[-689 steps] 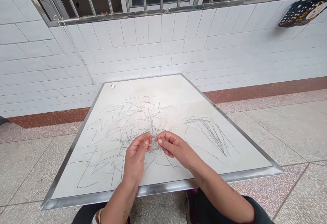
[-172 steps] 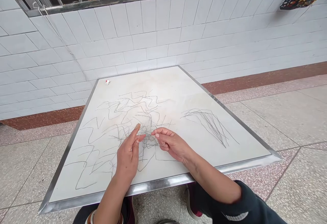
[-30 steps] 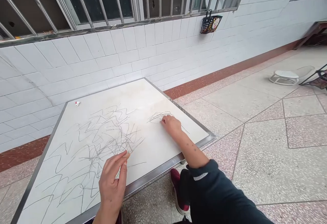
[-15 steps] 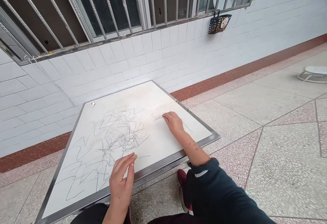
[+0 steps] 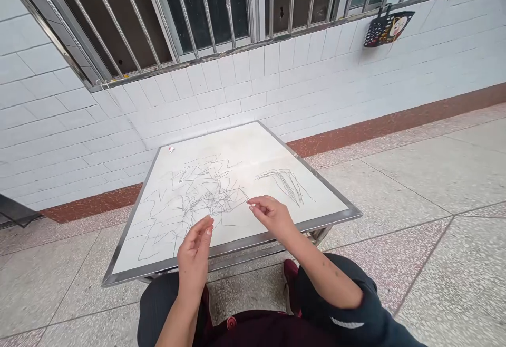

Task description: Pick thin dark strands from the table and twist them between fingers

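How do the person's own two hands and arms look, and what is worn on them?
Both the left hand and the right hand are ungloved. The right arm has a dark sleeve, ending near the elbow, with a pale stripe. No left sleeve shows.

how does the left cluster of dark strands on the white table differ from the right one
The left cluster spreads wide, while the right cluster is smaller. Strands in the left cluster zigzag and cross every which way; those in the right cluster bend more gently and run mostly alongside each other. Both are thin, dark and on the white tabletop.
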Available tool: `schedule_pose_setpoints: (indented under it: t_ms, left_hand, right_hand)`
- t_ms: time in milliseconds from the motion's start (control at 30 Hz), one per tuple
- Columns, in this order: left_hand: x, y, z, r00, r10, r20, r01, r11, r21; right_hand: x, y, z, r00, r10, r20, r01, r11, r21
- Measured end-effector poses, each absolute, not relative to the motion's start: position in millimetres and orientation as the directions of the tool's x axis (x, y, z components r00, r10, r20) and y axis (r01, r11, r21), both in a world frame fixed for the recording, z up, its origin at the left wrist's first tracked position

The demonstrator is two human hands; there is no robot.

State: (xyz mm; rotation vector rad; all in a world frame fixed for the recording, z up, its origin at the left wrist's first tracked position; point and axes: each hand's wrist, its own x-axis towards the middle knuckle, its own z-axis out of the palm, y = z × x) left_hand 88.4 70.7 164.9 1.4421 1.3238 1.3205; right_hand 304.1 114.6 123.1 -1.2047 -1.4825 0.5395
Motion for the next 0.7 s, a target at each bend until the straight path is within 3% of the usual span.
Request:
schedule_pose_setpoints:
  t_ms: [167, 300, 533, 700]
  left_hand:
    - [85, 62, 164, 0.060, 0.997, 0.053, -0.052, -0.050, 0.997]
    - [80, 52, 167, 0.174, 0.985, -0.021, -0.186, 0.053, 0.981]
    - [66, 42, 163, 0.137, 0.988, -0.071, -0.145, 0.091, 0.985]
    - [60, 35, 159, 0.224, 0.967, -0.124, -0.111, 0.151, 0.982]
  right_hand:
    - [277, 65, 126, -0.048, 0.860, 0.508, 0.638, 0.418, -0.647]
    - [263, 50, 125, -0.091, 0.857, 0.508, 0.726, 0.406, -0.555]
    - [255, 28, 121, -0.115, 0.895, 0.430, 0.634, 0.400, -0.662]
    - [246, 24, 122, -0.095, 0.916, 0.391, 0.474, 0.387, -0.791]
